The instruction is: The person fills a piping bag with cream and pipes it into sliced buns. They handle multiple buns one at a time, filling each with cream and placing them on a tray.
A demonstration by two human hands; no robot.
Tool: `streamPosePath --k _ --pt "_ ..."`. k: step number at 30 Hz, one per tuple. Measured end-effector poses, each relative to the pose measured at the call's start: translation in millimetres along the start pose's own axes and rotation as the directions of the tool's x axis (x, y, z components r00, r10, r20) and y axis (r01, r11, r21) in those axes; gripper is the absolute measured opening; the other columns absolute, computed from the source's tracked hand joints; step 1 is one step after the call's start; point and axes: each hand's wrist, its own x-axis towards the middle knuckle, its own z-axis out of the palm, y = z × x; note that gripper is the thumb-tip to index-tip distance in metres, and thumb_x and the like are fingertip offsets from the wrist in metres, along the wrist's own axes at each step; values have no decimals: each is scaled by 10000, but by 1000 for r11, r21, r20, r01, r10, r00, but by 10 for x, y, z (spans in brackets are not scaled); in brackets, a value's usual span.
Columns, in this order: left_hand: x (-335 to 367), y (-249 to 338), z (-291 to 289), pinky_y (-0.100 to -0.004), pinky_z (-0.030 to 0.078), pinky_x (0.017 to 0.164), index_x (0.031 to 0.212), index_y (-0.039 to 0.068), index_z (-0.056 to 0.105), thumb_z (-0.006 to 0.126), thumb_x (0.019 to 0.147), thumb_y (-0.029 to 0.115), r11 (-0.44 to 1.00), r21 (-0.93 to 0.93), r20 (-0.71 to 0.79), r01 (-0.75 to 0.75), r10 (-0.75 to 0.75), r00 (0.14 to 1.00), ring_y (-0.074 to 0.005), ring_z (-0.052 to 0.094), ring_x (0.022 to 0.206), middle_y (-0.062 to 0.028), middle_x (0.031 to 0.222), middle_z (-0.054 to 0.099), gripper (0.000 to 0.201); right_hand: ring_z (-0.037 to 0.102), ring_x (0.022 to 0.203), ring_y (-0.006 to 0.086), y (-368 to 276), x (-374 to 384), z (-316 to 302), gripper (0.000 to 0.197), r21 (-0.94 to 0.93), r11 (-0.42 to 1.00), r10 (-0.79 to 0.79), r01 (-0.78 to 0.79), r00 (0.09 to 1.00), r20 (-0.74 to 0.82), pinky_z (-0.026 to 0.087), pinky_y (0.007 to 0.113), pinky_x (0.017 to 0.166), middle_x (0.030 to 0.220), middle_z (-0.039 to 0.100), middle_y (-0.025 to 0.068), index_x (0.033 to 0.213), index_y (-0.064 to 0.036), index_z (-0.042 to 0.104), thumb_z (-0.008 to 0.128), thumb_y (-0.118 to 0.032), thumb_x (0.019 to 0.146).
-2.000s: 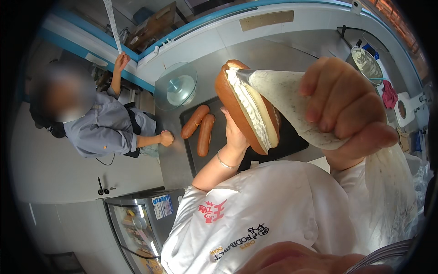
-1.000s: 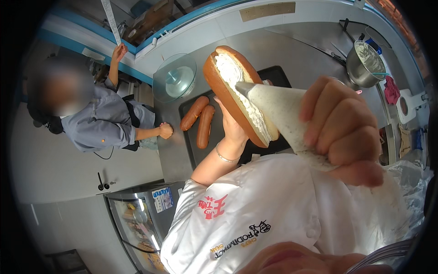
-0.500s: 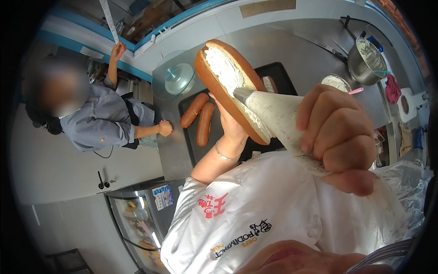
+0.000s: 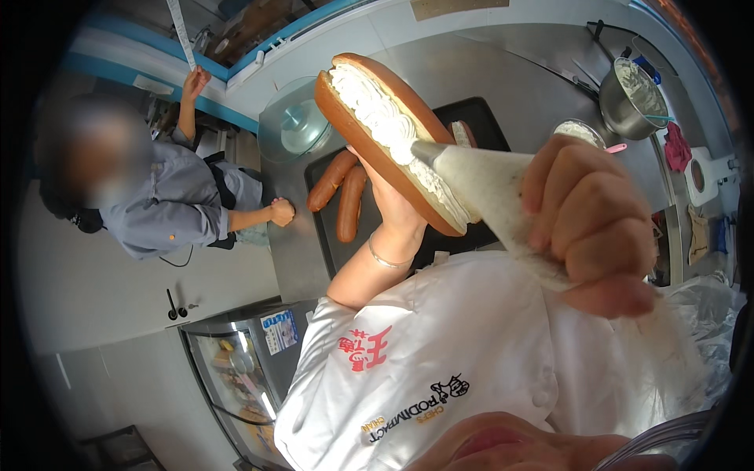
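Observation:
My left hand holds a long brown split bun up from beneath, tilted with its opening facing up; most of the fingers are hidden behind the bun. Ridged white cream runs along the cut. My right hand is closed around a whitish piping bag, whose metal nozzle touches the cream around the middle of the bun. Below, two brown buns lie on a dark baking tray. Another cream-filled bun shows partly behind the held one.
At right on the steel counter stand a metal mixing bowl with cream residue and a smaller bowl of cream with a pink-handled tool. A glass dome sits at the back left. A co-worker in grey stands left beside the counter.
The bun has shifted slightly left and up in view. Relative to the bun, the nozzle has moved toward its near right end, with more cream ridges behind it.

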Motion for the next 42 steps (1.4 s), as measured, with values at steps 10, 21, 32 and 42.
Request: streamPosePath --k 10,21,32,42 --pt "20 6 27 -308 426 982 1363 81 369 207 995 588 995 -101 -96 4 -13 995 -159 521 1126 -76 1257 504 647 421 476 91 -65 -42 -80 542 -19 999 30 -29 996 83 407 244 460 580 406 -34 629 -137 382 316 -530 996" --pt "10 -25 -104 -300 440 968 1361 93 363 270 1025 500 993 -110 -82 -35 26 996 -140 520 1135 -54 1267 495 535 408 471 95 -118 -82 -149 530 -40 998 58 -53 988 146 406 246 451 579 402 -33 630 -134 379 357 -523 989" --pt "-1 36 -97 -302 420 989 1344 122 378 306 1010 524 993 -110 -109 -54 42 993 -130 500 1158 -29 1259 493 528 399 464 104 -127 -152 -153 521 -16 998 59 -57 986 157 391 252 429 575 406 -26 632 -119 391 388 -494 994" --pt "-13 99 -82 -288 403 999 1349 133 366 307 1008 532 990 -105 -179 -91 71 981 -124 489 1166 -22 1282 476 528 397 480 188 -106 -218 -220 475 31 995 86 -93 981 172 320 307 416 601 385 23 638 -81 421 592 -427 916"
